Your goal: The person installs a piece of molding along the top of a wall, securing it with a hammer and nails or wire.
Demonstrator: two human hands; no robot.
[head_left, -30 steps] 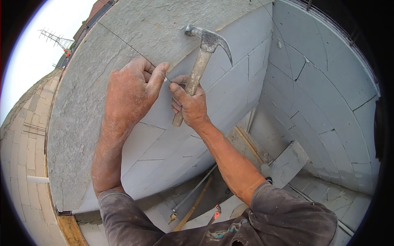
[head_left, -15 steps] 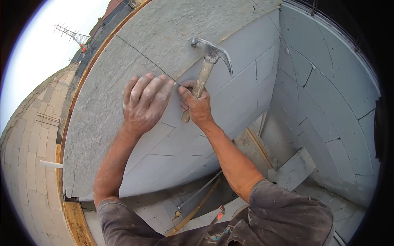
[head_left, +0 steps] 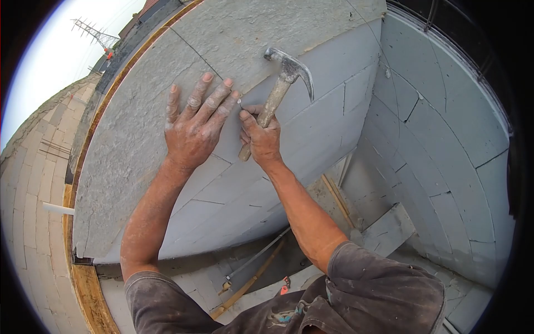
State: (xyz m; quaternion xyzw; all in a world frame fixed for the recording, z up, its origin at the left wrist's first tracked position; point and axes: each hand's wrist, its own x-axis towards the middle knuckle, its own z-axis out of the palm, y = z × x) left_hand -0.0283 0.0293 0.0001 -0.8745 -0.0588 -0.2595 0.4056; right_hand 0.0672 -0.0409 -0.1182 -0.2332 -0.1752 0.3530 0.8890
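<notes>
My left hand (head_left: 192, 133) lies with fingers spread on the rough grey mortar strip (head_left: 128, 117), fingertips right by a thin dark line (head_left: 194, 51) stretched across it. A claw hammer (head_left: 276, 97) is in my right hand (head_left: 261, 140), fingers wrapped round its worn, mortar-smeared handle and the metal head pointing up and away. My right thumb and fingertip come close to a small pale nail-like bit (head_left: 240, 102) at the strip's edge, beside the left fingertips. Whitish dust coats the fingers of both hands.
Smooth grey block wall (head_left: 311, 133) runs below the strip, meeting another block wall (head_left: 445, 139) at the right. Wooden edging (head_left: 92, 300) borders the left side, with a white pipe (head_left: 58, 209) sticking out. Lower down lie a wooden stick (head_left: 250, 284) and a loose block (head_left: 389, 228).
My left fingers have spread apart from a closer, bent position and lie flatter. The right hand keeps its hold on the hammer and sits slightly lower in view.
</notes>
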